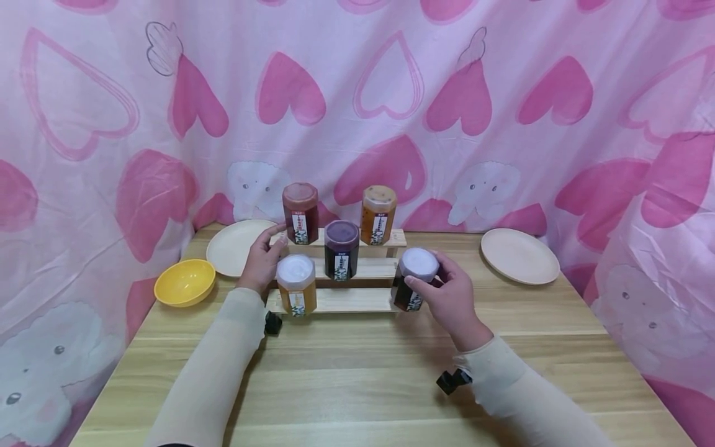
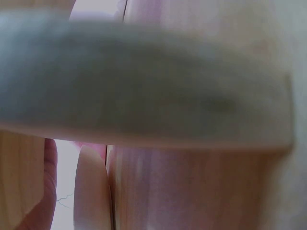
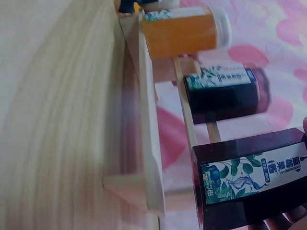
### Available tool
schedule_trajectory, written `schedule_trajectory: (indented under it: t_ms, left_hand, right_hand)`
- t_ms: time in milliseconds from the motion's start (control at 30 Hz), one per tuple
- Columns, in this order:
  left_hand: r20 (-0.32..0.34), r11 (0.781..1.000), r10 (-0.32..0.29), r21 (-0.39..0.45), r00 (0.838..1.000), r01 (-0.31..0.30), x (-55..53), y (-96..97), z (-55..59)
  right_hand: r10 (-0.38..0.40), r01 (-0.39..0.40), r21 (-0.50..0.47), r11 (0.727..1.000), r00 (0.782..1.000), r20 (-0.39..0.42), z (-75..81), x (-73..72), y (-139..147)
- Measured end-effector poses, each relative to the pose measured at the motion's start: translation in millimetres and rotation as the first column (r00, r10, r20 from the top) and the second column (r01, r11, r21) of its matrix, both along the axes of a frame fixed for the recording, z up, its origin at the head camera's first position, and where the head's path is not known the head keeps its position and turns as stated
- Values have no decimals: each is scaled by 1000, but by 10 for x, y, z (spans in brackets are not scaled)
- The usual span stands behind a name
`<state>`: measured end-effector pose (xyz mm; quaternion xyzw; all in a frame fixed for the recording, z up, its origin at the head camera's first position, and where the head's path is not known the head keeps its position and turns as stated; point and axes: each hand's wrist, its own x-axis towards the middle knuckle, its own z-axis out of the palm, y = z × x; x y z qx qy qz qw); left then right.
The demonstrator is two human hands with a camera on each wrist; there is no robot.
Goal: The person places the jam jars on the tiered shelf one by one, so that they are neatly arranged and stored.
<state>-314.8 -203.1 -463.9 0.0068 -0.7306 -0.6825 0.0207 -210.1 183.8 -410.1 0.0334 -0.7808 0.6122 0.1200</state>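
My right hand (image 1: 454, 300) holds a dark jam jar (image 3: 254, 179) with a white lid, thumb in front and fingers behind. The jar is upright at the right end of a three-step wooden rack's front step (image 1: 346, 300); whether it touches the step I cannot tell. At the rack's left end, my left hand (image 1: 264, 259) grips the wood, its index finger near the red jar (image 1: 300, 214). An orange jar (image 1: 297, 288) stands on the front step, a dark purple jar (image 1: 341, 251) on the middle step, and an amber jar (image 1: 378, 217) on the top step.
A yellow bowl (image 1: 185, 284) and a pale plate (image 1: 234, 245) lie left of the rack. Another pale plate (image 1: 519, 256) lies at the right. A pink heart-patterned curtain (image 1: 335, 81) hangs behind the wooden table (image 1: 346, 385). A sleeve (image 2: 144, 86) blocks much of the left wrist view.
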Motion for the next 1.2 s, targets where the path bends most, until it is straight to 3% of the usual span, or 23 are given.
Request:
schedule_trajectory:
  t_ms: [600, 967, 1100, 1200]
  left_hand:
    - [-15, 1000, 0, -6, 1000, 0, 1, 48, 22]
    - [9, 1000, 8, -9, 1000, -8, -24, 42, 20]
    - [30, 1000, 3, 5, 1000, -3, 81, 61, 146]
    - [13, 1000, 11, -1, 1000, -11, 96, 50, 131]
  right_hand:
    - [53, -53, -4, 999, 998, 36, -182, 54, -428]
    - [64, -68, 38, 997, 994, 93, -175, 38, -489]
    - [90, -95, 61, 994, 993, 79, -178, 33, -492]
    - [93, -100, 89, 991, 993, 75, -182, 24, -504]
